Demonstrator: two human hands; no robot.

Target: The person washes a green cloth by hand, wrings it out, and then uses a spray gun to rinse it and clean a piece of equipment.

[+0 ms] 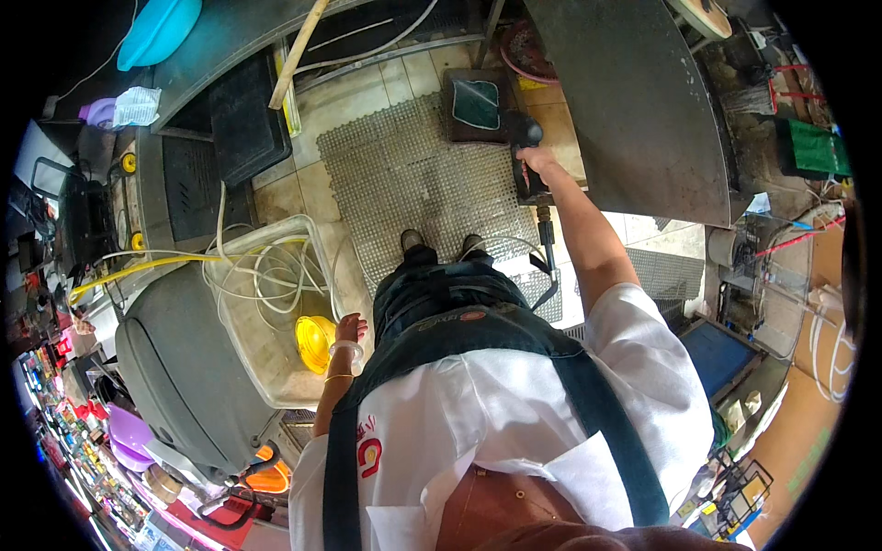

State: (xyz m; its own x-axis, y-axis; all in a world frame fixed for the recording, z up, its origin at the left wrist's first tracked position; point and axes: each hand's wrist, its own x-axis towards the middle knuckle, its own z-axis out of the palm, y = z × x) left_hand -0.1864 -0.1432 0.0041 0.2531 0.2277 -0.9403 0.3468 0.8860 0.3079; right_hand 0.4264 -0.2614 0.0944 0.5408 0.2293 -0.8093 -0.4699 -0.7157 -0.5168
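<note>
My right hand (537,160) is wrapped around the grip of a black spray gun (525,131), held out ahead over the floor. Below the grip, a brass coupling (544,211) joins it to a black hose that bends back past my right leg. Just beyond the gun lies a dark flat panel (475,134) with a shiny green rectangle (475,105) on its face. My left hand (350,328) hangs at my side near the rim of a whitish plastic tub (258,392), holding nothing. A yellow hard-hat-shaped object (314,344) rests in the tub beside that hand.
Perforated floor matting (413,172) lies under my shoes. Loose white hose (275,275) coils in the tub; a yellow hose (131,271) crosses its rim. A bulky grey casing (182,372) stands left. A large metal panel (641,103) borders the right, and a wooden stick (296,58) leans ahead.
</note>
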